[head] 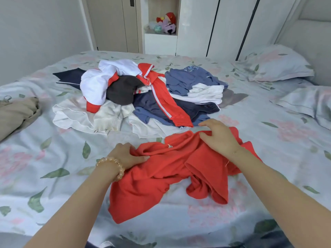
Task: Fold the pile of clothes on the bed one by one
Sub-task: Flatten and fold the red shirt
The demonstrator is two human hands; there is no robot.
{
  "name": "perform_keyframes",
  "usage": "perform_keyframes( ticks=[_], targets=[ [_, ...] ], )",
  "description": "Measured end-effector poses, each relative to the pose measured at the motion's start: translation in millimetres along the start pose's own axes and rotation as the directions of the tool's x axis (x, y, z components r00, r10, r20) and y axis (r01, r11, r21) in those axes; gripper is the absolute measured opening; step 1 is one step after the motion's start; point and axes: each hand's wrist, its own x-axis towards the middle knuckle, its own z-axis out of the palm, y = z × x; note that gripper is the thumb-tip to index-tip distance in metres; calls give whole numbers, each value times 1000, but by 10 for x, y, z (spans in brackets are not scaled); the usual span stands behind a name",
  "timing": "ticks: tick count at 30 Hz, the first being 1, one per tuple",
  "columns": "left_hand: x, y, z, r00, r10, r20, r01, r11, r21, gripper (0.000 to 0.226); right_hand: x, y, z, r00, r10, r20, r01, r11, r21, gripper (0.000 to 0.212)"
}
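Observation:
A crumpled red shirt [161, 178] lies on the bed in front of me, apart from the pile. My left hand [126, 154], with a bead bracelet on the wrist, pinches the shirt's left upper edge. My right hand [219, 136] grips the cloth at its upper right. Behind the shirt lies the pile of clothes [136, 97]: white, red-and-white, dark brown, navy and blue pieces tangled together.
The bed has a floral sheet [53, 176]. A beige garment [17, 113] lies at the left edge. Two pillows [275, 63] sit at the right. Wardrobe doors and a shelf with plush toys [167, 24] stand behind the bed.

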Motion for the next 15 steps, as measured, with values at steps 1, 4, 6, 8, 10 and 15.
perform_keyframes(
  ticks=[1,4,6,8,10,15],
  targets=[
    [36,-20,1,1000,-5,26,6,999,-41,48,23,-15,61,1000,-15,25,15,1000,-15,39],
    [51,-33,6,998,33,50,-24,984,-176,29,114,-9,273,986,20,167,3,990,-139,46],
    [43,0,-8,998,68,-6,-67,973,-222,24,175,-10,343,974,0,228,77,941,-329,38],
    [41,17,-51,995,63,-73,-81,957,-280,25,216,-39,297,985,-23,172,81,936,-343,17],
    [15,46,-103,991,34,-129,-81,922,-379,26,200,-12,230,992,-27,120,53,975,-216,29],
    [-108,241,-295,956,-123,-265,-94,730,-677,14,12,-64,-69,992,54,113,-100,882,460,14]
  ],
)
